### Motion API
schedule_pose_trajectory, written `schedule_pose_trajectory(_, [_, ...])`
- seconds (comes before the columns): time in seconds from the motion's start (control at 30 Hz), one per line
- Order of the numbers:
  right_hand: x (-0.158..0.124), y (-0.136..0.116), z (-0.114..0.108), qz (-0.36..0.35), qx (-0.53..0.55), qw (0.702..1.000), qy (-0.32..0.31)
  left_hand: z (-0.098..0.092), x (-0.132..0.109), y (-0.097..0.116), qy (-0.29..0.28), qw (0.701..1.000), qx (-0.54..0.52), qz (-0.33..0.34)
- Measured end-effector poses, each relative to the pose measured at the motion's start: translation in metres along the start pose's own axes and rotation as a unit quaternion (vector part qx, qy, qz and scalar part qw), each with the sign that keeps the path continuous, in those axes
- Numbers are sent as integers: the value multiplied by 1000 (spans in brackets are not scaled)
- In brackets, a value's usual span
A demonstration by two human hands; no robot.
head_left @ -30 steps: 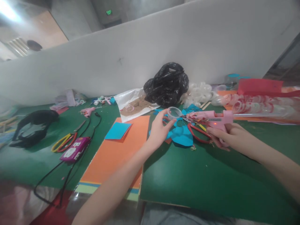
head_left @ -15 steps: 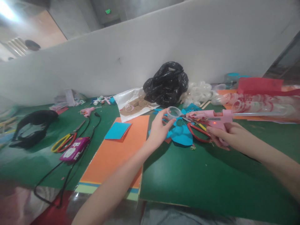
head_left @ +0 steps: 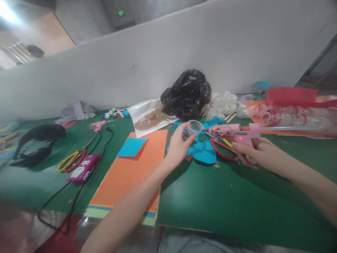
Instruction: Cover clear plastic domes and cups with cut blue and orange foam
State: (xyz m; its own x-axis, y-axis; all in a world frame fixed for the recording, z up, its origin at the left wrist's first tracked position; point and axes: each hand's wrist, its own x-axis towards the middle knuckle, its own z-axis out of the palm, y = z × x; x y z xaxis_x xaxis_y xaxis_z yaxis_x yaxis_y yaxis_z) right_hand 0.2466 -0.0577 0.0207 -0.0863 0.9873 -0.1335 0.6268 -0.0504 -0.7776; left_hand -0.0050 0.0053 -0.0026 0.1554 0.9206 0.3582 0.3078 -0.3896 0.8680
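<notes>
A small clear round plastic piece, like a lid or shallow cup (head_left: 196,126), is pinched between the thumb and fingers of my left hand (head_left: 179,144). My right hand (head_left: 249,151) is wrapped round the handle of a pink hot glue gun (head_left: 234,130), whose small orange light shows. A clear glue stick (head_left: 283,128) juts from its back end. The gun's nozzle points left, at or very close to the rim of the clear piece; whether they touch I cannot tell. Beneath both hands lie blue paper cutouts (head_left: 204,153) and red-handled scissors (head_left: 221,151).
Orange paper sheets (head_left: 137,168) carry a folded blue paper (head_left: 132,147). Leftward lie a purple box (head_left: 84,169), scissors (head_left: 71,161), another pink glue gun (head_left: 98,125) and a black strapped item (head_left: 37,144). A black plastic bag (head_left: 186,95) and stacked clear cups (head_left: 292,117) stand behind.
Both hands, the glue gun and the clear piece stay almost still. In the far left background, a person's head has shifted slightly and shows more.
</notes>
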Motion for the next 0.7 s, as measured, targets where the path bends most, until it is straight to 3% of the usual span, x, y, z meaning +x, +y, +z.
schedule_pose_trajectory(0.2, [1, 2, 0, 1, 14, 1000, 0, 0, 0, 0, 1, 1000, 0, 5])
schedule_pose_trajectory(0.43, [2, -3, 1, 14, 104, 994, 42, -1, 0, -1, 6, 1000, 0, 0])
schedule_pose_trajectory(0.7, [-5, -13, 1, 1, 127, 992, 17, 5, -6, -3, -62, 998, 6, 15])
